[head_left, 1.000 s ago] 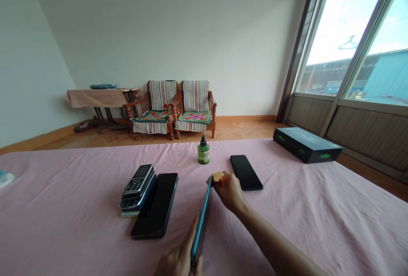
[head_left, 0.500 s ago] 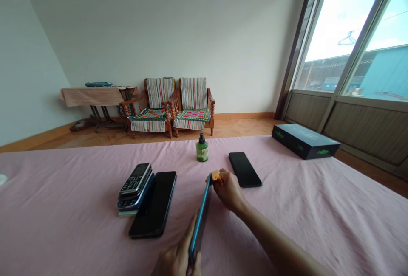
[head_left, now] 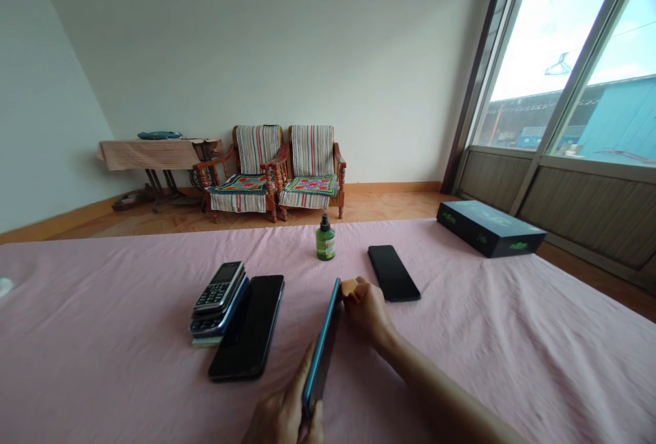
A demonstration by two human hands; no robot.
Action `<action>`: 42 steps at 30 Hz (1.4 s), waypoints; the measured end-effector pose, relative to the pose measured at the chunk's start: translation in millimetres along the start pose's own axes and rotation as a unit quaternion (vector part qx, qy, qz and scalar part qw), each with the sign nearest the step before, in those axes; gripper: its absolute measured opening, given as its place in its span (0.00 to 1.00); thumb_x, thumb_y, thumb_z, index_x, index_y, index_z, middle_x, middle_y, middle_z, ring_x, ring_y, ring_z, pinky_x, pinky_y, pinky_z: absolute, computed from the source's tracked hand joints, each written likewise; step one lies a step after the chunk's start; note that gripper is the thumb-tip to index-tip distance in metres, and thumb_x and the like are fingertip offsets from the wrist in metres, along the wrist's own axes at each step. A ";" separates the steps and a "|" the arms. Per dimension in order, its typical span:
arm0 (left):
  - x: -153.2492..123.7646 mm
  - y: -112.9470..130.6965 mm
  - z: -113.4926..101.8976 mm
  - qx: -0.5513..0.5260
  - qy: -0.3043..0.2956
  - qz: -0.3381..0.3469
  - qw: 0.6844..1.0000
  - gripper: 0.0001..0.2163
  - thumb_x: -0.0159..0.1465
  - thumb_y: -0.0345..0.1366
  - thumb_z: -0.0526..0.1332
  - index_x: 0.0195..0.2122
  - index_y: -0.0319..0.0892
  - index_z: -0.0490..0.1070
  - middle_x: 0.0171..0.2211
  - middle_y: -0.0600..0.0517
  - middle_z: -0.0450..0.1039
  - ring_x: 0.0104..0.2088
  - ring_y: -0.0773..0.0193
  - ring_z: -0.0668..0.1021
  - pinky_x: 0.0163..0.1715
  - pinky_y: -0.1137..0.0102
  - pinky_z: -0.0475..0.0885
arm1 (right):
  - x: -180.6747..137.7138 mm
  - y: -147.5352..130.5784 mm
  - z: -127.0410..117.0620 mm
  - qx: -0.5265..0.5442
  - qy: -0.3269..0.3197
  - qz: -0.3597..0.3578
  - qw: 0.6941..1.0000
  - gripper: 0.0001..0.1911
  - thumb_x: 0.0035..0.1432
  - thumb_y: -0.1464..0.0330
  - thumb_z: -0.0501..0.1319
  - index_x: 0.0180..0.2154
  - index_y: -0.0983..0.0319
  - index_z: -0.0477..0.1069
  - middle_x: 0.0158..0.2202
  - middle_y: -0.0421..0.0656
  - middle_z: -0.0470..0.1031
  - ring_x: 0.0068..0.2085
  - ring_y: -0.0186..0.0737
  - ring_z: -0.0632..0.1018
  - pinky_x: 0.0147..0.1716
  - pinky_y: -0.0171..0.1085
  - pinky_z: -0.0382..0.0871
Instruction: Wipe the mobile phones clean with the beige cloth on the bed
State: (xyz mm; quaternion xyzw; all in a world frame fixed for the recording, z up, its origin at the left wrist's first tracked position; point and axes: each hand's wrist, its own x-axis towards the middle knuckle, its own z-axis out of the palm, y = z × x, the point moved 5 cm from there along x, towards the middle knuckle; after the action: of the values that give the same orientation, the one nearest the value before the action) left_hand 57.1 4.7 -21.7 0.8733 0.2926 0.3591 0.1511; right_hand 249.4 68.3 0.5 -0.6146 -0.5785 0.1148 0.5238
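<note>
My left hand (head_left: 287, 399) is closed around the lower end of a blue-edged smartphone (head_left: 321, 348), which it holds up on its side, edge toward me. At the phone's far end my right hand (head_left: 367, 307) pinches a small orange cloth (head_left: 349, 287) against the screen side. The fingertips of that hand are partly hidden. Left of the phone lies a large black smartphone (head_left: 249, 328), screen up. Beside it is a stack of keypad phones (head_left: 219, 290). Another black smartphone (head_left: 393, 273) lies flat beyond my right hand.
A green spray bottle (head_left: 325, 240) stands near the far side of the pink sheet (head_left: 128, 307). A black box (head_left: 489, 227) sits at the far right corner. Past the edge are two wooden armchairs (head_left: 310, 164) and a cloth-covered table (head_left: 148, 155).
My right hand and the orange cloth have shifted slightly down along the phone's far end. The left hand keeps its grip, and the other objects stay where they were.
</note>
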 end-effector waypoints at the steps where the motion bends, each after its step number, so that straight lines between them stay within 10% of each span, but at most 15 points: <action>1: 0.4 -0.1 -0.4 0.001 0.000 0.003 1.000 0.32 0.58 0.25 0.50 0.65 0.44 0.50 0.30 0.51 0.77 0.26 0.62 0.80 0.31 0.75 0.75 | -0.6 2.0 -0.1 -0.002 0.007 0.002 1.000 0.13 0.45 0.81 0.57 0.16 0.64 0.71 0.20 0.39 0.68 0.21 0.33 0.71 0.21 0.30 0.58; 9: 7.2 2.4 -6.2 0.020 -0.024 0.006 0.999 0.32 0.57 0.25 0.50 0.65 0.42 0.50 0.30 0.51 0.78 0.24 0.63 0.80 0.28 0.76 0.76 | 0.9 -23.4 -13.0 0.027 0.028 -0.065 0.997 0.20 0.48 0.81 0.56 0.39 0.59 0.78 0.34 0.42 0.72 0.36 0.37 0.75 0.34 0.32 0.67; 19: -1.5 -13.2 8.0 -0.004 0.012 0.026 1.000 0.32 0.59 0.27 0.50 0.65 0.40 0.47 0.42 0.45 0.78 0.37 0.62 0.82 0.39 0.76 0.76 | -67.3 -62.0 -7.7 0.068 -0.044 -0.203 0.976 0.21 0.54 0.80 0.56 0.48 0.58 0.73 0.36 0.45 0.70 0.35 0.38 0.74 0.32 0.32 0.69; 29: 6.2 -3.7 1.2 0.008 -0.011 0.002 1.000 0.30 0.58 0.26 0.50 0.63 0.40 0.54 0.34 0.48 0.79 0.31 0.61 0.82 0.38 0.72 0.77 | -19.4 -45.8 -12.4 0.040 -0.014 -0.145 0.989 0.21 0.48 0.83 0.57 0.39 0.58 0.77 0.35 0.43 0.71 0.37 0.38 0.75 0.36 0.34 0.70; 42: 21.1 27.5 -19.0 -0.106 -0.093 -0.038 0.989 0.13 0.59 0.27 0.56 0.45 0.42 0.70 0.36 0.50 0.78 0.34 0.59 0.80 0.35 0.73 0.76 | -99.1 -91.5 -13.8 0.058 -0.128 -0.330 0.933 0.26 0.52 0.77 0.61 0.54 0.59 0.65 0.38 0.48 0.72 0.39 0.44 0.74 0.35 0.37 0.72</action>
State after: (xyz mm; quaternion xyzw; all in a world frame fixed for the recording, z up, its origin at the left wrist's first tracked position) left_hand 66.6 -2.8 15.9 0.8703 0.2702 0.2991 0.2832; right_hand 175.5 -41.1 31.4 -0.3376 -0.8032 0.0469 0.4885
